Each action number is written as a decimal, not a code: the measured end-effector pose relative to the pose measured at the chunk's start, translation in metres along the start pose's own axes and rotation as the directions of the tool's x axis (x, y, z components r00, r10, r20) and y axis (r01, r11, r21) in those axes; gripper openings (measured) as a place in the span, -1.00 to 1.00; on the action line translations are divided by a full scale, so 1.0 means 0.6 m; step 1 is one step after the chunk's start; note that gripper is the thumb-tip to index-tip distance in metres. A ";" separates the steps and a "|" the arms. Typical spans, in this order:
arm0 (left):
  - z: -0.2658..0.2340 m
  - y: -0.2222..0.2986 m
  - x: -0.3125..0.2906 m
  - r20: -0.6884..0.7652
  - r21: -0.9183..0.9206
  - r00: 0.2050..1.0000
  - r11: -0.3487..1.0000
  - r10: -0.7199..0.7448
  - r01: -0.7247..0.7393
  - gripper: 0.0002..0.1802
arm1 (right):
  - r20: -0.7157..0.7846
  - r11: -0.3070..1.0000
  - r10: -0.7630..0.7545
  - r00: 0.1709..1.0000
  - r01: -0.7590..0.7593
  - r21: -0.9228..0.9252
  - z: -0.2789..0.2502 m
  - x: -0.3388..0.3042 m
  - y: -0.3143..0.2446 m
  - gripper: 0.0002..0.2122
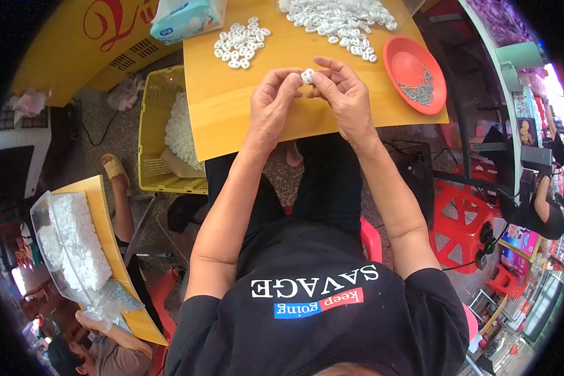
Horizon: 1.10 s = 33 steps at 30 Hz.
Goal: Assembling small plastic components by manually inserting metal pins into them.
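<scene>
Over the near part of the wooden tabletop (232, 119), a small white plastic piece with dark holes (307, 76) is pinched between both my hands. My left hand (271, 106) grips it by thumb and forefinger from the left. From the right, the thumb and fingers of my right hand (349, 106) close on it. A loose group of similar white pieces (240, 44) lies beyond my left hand. Farther back is a larger white heap (341, 19). To the right, a red plastic dish (398, 62) holds many thin metal pins or screws (420, 91).
A blue-white tissue pack (188, 20) sits at the table's far left corner. Beside the table is a yellow crate (149, 125) with white parts. Red stools (460, 216) stand at right. Lower left, another person (116, 351) works at a table with a clear bin (78, 241).
</scene>
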<state>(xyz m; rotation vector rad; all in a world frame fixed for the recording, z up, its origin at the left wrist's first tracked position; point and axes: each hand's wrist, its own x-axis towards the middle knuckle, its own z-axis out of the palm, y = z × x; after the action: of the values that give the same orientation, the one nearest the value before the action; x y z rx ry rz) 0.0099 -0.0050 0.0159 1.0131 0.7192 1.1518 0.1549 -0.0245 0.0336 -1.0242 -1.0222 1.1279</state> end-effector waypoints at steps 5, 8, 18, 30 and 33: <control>0.010 0.014 -0.016 0.077 0.086 0.980 0.978 0.183 -0.189 -0.72 | 0.122 0.932 0.165 0.979 -0.195 0.304 0.022 -0.013 -0.023 -0.45; 0.001 0.027 -0.030 0.118 -0.223 0.986 0.971 0.114 -0.085 -0.72 | 0.178 0.896 0.140 0.974 -0.201 0.396 0.048 -0.022 -0.027 -0.42; -0.029 0.042 -0.053 0.008 -0.253 0.983 0.952 0.183 -0.175 -0.75 | 0.199 0.871 0.131 0.971 -0.209 0.445 0.109 -0.035 -0.012 -0.48; -0.036 0.044 -0.044 -0.024 -0.221 0.994 0.969 0.109 -0.111 -0.70 | 0.165 0.969 0.066 0.984 -0.102 0.223 0.100 -0.024 -0.015 -0.46; -0.048 0.052 -0.040 -0.078 -0.112 0.982 0.977 0.175 -0.183 -0.71 | 0.224 0.986 0.100 0.969 -0.127 0.107 0.084 -0.032 -0.028 -0.48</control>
<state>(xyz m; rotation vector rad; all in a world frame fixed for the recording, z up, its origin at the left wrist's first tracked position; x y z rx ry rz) -0.0340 -0.0178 0.0320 0.9561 0.6135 1.3747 0.1068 -0.0403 0.0587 -0.8849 -1.0639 1.4037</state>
